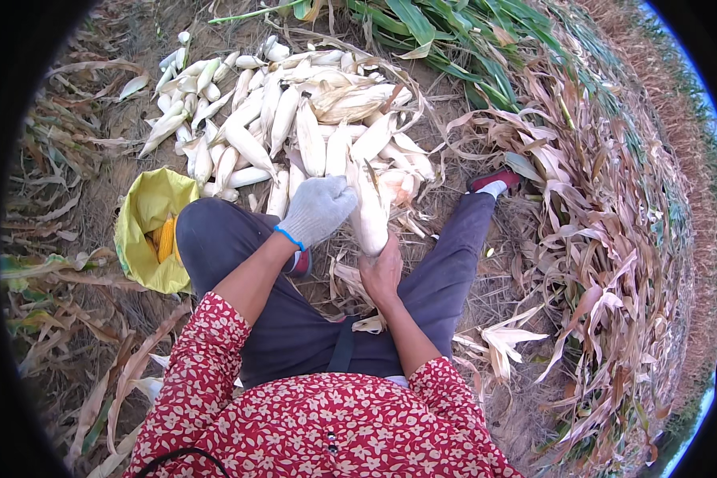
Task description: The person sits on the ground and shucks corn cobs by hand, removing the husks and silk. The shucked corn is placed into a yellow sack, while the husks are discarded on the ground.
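Observation:
My right hand (383, 269), bare, grips the base of a corn ear in its pale husk (367, 215). The ear points away from me, its tip towards the pile. My left hand (322, 206) wears a grey knit glove with a blue cuff and is closed beside the upper part of that ear; whether it pinches some husk cannot be told. Just beyond both hands lies a heap of unhusked corn ears (284, 119). An open yellow woven sack (155, 197) stands left of my bent knee, with husked yellow corn cobs (166, 240) inside.
Cut green corn stalks and leaves (442, 42) lie at the top. A long bank of dry corn stalks (603, 239) runs down the right side. A loose torn husk (505, 343) lies right of my thigh. Dry leaves (60, 239) cover the ground at left.

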`<state>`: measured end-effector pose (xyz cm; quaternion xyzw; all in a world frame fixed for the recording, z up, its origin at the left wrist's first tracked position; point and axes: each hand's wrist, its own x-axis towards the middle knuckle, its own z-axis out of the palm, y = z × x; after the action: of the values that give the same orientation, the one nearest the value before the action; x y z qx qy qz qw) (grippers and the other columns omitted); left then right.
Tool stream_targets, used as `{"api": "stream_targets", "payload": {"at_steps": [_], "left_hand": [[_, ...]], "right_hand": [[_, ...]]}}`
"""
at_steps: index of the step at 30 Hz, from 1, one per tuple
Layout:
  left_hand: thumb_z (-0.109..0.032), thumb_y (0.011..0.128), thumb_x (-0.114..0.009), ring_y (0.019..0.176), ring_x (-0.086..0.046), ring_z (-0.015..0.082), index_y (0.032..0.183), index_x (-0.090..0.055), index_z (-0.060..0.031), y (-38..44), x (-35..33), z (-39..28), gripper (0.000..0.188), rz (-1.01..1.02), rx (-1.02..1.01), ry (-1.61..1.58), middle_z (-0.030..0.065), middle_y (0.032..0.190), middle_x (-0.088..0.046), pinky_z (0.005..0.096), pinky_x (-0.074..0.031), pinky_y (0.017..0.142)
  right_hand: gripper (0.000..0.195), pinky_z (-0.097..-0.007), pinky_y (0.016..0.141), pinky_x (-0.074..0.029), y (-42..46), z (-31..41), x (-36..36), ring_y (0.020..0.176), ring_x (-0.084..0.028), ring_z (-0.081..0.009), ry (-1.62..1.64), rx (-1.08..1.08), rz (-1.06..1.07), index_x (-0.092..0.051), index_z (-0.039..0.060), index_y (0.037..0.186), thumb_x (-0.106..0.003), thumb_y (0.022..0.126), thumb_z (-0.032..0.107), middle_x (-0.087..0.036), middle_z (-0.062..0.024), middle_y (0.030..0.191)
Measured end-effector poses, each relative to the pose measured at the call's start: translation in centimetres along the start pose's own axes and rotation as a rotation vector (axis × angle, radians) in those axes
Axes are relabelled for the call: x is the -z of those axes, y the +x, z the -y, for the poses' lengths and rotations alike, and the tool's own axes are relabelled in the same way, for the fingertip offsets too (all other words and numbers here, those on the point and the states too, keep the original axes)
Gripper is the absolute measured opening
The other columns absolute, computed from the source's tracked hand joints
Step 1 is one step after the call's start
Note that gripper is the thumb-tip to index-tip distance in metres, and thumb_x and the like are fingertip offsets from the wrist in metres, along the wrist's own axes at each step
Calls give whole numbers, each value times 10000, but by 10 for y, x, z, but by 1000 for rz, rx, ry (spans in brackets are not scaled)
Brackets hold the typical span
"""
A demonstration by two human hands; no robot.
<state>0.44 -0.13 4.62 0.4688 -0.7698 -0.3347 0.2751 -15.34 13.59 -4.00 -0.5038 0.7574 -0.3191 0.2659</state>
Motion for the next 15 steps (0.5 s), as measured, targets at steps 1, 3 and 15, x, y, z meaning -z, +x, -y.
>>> {"api": "stream_targets", "payload": {"at_steps": [1, 3, 15], "left_hand": [[-239, 914, -588, 634, -623, 347, 858, -651, 17, -1, -4, 4, 270, -6, 48, -52, 207, 706, -613, 443, -488, 621], [-214, 910, -576, 651, -634, 295, 886, -662, 25, -1, -11, 8, 254, -11, 90, -125, 198, 735, -627, 414, -498, 633], [-110, 908, -616, 730, -668, 146, 1012, -721, -8, -24, -32, -11, 180, 538, 427, -1144, 62, 897, -717, 278, -525, 626]], "right_hand": [[772, -535, 1041, -384, 0, 3, -1, 1256, -505, -466, 40, 0, 17, -410, -6, 1422, -800, 771, 139, -551, -291, 1323], [893, -502, 1115, -350, 5, 3, -6, 1299, -485, -426, 109, 8, 77, -327, -23, 1479, -830, 792, 243, -486, -277, 1393], [817, -525, 1143, -388, 25, 22, 3, 1348, -496, -321, 1783, -591, 346, -397, 99, 1514, -519, 962, 689, -494, -113, 1501]]}}
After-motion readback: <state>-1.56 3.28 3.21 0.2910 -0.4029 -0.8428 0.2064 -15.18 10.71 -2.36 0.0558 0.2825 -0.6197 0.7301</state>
